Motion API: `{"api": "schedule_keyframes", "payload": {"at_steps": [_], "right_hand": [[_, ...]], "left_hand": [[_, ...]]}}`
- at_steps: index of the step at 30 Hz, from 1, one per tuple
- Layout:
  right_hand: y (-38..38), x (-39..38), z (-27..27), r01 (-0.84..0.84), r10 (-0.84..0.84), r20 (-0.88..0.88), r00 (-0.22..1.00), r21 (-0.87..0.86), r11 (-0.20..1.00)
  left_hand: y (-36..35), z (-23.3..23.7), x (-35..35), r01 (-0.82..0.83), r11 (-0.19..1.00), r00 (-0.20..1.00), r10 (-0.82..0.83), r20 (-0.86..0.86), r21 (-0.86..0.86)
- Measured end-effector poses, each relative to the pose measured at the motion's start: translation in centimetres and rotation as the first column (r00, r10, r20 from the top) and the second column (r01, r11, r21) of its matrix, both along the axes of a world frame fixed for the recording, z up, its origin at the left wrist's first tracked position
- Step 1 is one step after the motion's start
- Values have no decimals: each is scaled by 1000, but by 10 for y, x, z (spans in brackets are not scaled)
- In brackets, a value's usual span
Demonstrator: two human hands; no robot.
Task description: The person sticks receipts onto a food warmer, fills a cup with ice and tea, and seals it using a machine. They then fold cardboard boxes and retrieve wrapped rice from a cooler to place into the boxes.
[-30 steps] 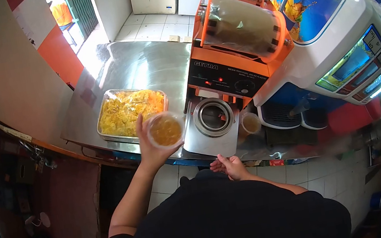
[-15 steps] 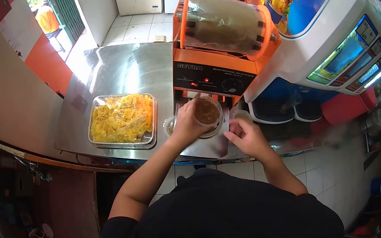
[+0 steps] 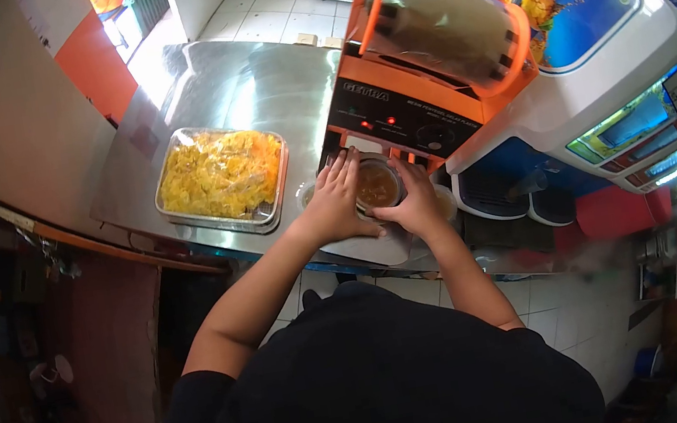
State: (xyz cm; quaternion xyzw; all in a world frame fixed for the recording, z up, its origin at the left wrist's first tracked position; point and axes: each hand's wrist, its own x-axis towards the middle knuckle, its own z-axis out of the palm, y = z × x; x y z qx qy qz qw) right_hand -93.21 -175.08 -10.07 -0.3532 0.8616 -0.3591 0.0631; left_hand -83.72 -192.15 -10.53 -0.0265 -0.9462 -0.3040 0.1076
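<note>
A clear plastic cup of brown liquid (image 3: 377,185) sits at the front opening of the orange cup-sealing machine (image 3: 403,117). My left hand (image 3: 336,207) lies along the cup's left side, its fingers pointing toward the machine and its thumb reaching below the rim. On the cup's other side, my right hand (image 3: 417,206) curves round it, thumb at the near edge. Together the two hands hold the cup from both sides. Partly hidden beyond each hand are another clear cup (image 3: 305,193) at the left and one (image 3: 445,202) at the right.
A clear lidded tray of yellow food (image 3: 218,180) stands left on the steel counter (image 3: 265,81). Right of the machine is a white-and-blue drink dispenser (image 3: 604,98) with a black drip tray (image 3: 490,192). A red container (image 3: 622,209) stands further right.
My right hand has moved from beside the cup onto its right side. My left hand has shifted from gripping the cup to lying flatter along it. The camera view has turned slightly.
</note>
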Motion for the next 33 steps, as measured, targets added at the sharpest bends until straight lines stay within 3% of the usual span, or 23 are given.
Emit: {"api": "schedule_keyframes", "payload": {"at_steps": [4, 6, 7, 8, 10, 12, 14, 15, 17, 18, 20, 21, 22, 25, 26, 27, 28, 29, 31, 33], "right_hand": [[0, 6, 0, -43, 46, -161, 986, 23, 999], [-3, 9, 16, -93, 98, -201, 975, 36, 995], [-2, 11, 37, -133, 135, -313, 940, 27, 991], [-2, 15, 62, -184, 178, -420, 890, 27, 983], [2, 20, 115, -240, 153, -637, 756, -52, 969], [3, 12, 154, -209, -76, -844, 531, -218, 953], [-13, 8, 210, -187, -88, -943, 322, -154, 970], [-24, 6, 230, -212, -55, -948, 313, -127, 969], [-46, 3, 257, -38, 260, -874, 410, 269, 962], [-54, 1, 258, -40, 275, -880, 386, 282, 959], [-69, -1, 259, 264, 241, -895, 375, 353, 898], [-76, 1, 264, 325, 216, -876, 432, 375, 868], [-78, 1, 271, 318, 236, -879, 413, 382, 868], [-87, -7, 303, 87, 296, -495, 817, 613, 785], [-88, -24, 311, 81, 316, -493, 811, 629, 773], [-87, -52, 318, -199, 343, -129, 930, 610, 767], [-85, -81, 323, -442, 363, 252, 897, 484, 755], [-81, -114, 323, -443, 366, 249, 897, 497, 746], [-72, -166, 320, -529, 313, 552, 773, 287, 799], [-73, -161, 328, -497, 317, 453, 833, 360, 789]], "left_hand": [[-4, 3, 35, -53, 997, 998, 54, -33, 56], [-5, 6, 64, -25, 994, 997, 33, 72, -107], [-4, -5, 73, -29, 998, 999, 32, 35, -62], [-5, -17, 76, -66, 997, 997, 67, 30, -27], [-10, -40, 76, -137, 990, 958, 121, -259, -45], [-8, -46, 73, -190, 973, 938, 219, -269, 128], [-6, -50, 63, -263, 941, 910, 315, -270, 212], [-5, -48, 57, -284, 929, 899, 345, -271, 240], [-5, -41, 41, -303, 889, 924, 363, -124, 343], [-5, -41, 33, -303, 882, 917, 373, -141, 361], [-4, -44, 15, -327, 857, 914, 394, -99, 399], [-4, -46, 7, -328, 849, 907, 405, -112, 414], [-4, -48, 0, -348, 837, 903, 420, -87, 422], [-8, -59, -15, -369, 803, 888, 453, -78, 469], [-10, -62, -17, -357, 803, 887, 452, -98, 478], [-11, -63, -19, -362, 791, 881, 463, -96, 493], [-13, -64, -21, -382, 780, 879, 472, -65, 495], [-15, -64, -23, -399, 771, 878, 477, -35, 496], [-18, -65, -26, -409, 766, 881, 473, -3, 496], [-19, -65, -25, -424, 768, 883, 468, 32, 480]]}}
